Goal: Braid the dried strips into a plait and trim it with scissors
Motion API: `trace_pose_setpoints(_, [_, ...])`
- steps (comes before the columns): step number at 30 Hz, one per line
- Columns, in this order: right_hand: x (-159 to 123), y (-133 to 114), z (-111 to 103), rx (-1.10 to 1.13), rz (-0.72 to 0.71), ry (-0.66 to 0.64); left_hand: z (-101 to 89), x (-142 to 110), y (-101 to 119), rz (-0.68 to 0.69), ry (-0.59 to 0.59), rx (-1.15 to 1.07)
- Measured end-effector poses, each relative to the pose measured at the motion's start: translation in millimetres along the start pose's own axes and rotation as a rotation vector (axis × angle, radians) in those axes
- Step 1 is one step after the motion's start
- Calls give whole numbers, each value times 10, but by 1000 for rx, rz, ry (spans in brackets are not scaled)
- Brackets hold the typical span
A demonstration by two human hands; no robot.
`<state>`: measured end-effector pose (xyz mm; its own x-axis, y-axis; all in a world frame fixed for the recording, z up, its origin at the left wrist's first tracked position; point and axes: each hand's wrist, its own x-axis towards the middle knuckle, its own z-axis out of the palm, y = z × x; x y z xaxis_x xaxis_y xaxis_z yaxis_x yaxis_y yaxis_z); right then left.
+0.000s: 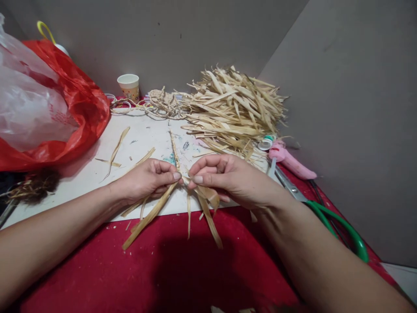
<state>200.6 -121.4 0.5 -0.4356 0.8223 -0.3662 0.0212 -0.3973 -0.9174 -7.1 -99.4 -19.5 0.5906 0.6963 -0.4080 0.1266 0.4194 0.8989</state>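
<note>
My left hand (155,179) pinches a pale dried leaf strip (146,219) between thumb and forefinger, at the lower end of a thin braided cord (175,150). Close beside it, my right hand (211,174) grips more leaf strips (210,219) in a pinch. The cord runs away from me over the white board (81,191). Strip ends fan out below both hands, some hanging past the board's near edge. Where the strips cross between the fingertips is partly hidden.
A heap of dried leaf strips (234,104) lies at the back, beside coiled cord (163,102) and a paper cup (128,87). Green-handled scissors (339,221) and a pink tool (293,163) are at right. A red plastic bag (94,104) stands left. Red cloth (114,269) covers the table.
</note>
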Motion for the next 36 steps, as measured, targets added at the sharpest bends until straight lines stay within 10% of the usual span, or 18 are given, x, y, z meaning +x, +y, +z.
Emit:
trace_pose_setpoints(23, [13, 5, 114, -367, -118, 147, 37, -16, 49, -7, -4, 64])
trace_pose_setpoints(36, [90, 84, 107, -100, 14, 71, 38, -11, 48, -25, 3, 115])
